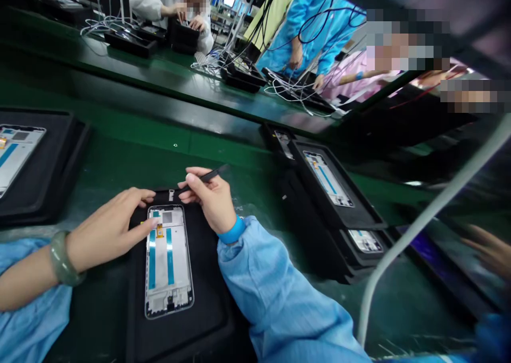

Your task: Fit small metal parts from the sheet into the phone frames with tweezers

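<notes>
A phone mid-frame (179, 267), silver-white with blue strips and an orange flex cable (160, 231), lies face up in a black foam tray (211, 299). My left hand (120, 219) is spread, its thumb on the frame beside the cable and its fingertips at the tray's far edge. In my right hand (211, 195) is a slim black pen-like tool (209, 175), held between thumb and fingers. Its working tip is hard to make out near the far edge. A small whitish metallic piece (171, 195) sits there between both hands.
More black trays with phone frames stand at the right (329, 178) and far left (19, 155). A pale thick cable (399, 256) arcs across the right side. Behind the dark rail, co-workers handle trays among tangled white cables (295, 89). Another person's blurred hand (487, 248) is at right.
</notes>
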A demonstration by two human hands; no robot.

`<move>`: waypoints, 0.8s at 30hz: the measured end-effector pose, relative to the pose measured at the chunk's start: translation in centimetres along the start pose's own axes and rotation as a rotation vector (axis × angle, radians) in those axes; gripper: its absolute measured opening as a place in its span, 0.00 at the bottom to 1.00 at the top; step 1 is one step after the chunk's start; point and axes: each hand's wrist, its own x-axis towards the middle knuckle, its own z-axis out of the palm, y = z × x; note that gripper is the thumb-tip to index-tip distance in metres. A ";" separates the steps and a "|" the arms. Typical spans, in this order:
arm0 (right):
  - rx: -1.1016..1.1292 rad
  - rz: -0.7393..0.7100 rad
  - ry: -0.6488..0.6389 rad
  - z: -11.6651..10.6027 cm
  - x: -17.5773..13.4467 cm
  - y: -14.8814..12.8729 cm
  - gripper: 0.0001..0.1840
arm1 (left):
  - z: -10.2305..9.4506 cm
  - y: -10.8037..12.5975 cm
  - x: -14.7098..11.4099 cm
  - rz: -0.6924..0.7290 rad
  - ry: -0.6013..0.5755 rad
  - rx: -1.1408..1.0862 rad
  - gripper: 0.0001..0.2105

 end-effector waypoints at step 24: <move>-0.198 0.120 -0.057 -0.1 -0.3 3.2 0.19 | 1.6 -3.4 -1.6 0.393 0.036 0.470 0.26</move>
